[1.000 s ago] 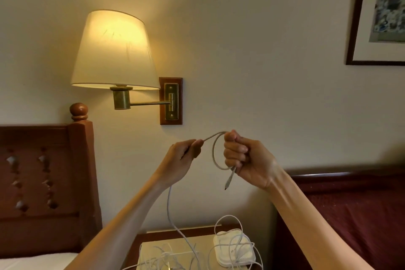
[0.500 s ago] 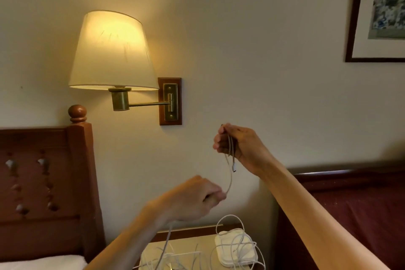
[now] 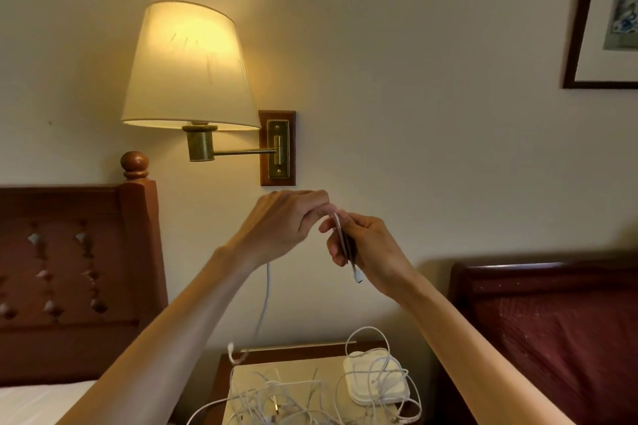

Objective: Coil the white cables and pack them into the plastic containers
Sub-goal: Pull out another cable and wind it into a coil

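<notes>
Both my hands are raised in front of the wall, holding one white cable (image 3: 265,300). My right hand (image 3: 366,248) grips a small folded coil of it, with a connector end hanging just below the fingers. My left hand (image 3: 286,224) pinches the same cable right next to the right hand's fingertips. From the left hand the cable drops to the nightstand (image 3: 221,376), its other plug dangling just above it. A tangle of loose white cables (image 3: 286,400) lies there. A lidded white plastic container (image 3: 376,379) sits at the right with cables draped over it.
A lit wall lamp (image 3: 188,65) on a brass arm hangs above my hands. A wooden headboard (image 3: 76,279) and white bedding stand at the left, a dark red headboard (image 3: 552,321) at the right. A framed picture (image 3: 607,17) hangs top right.
My left hand, which had slid down the cable, has come back up to meet the right hand, adding another loop. The right hand has stayed put with the coil.
</notes>
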